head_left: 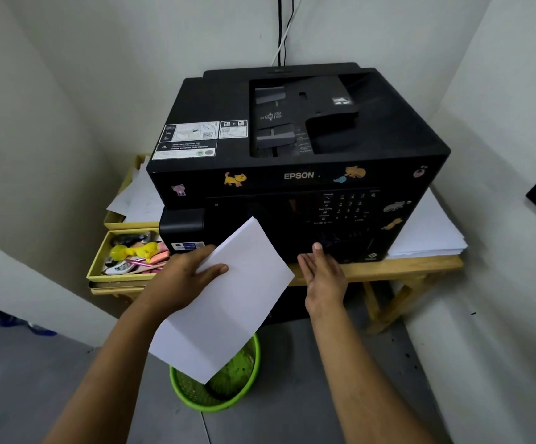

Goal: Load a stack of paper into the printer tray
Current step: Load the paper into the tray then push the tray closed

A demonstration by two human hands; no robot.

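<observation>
L hand (186, 277) grips thin white paper stack (228, 302) at its left edge, thumb on top, just below black Epson printer (292, 161). R hand (322, 274) flat, fingers extended, fingertips at printer's lower front.
</observation>
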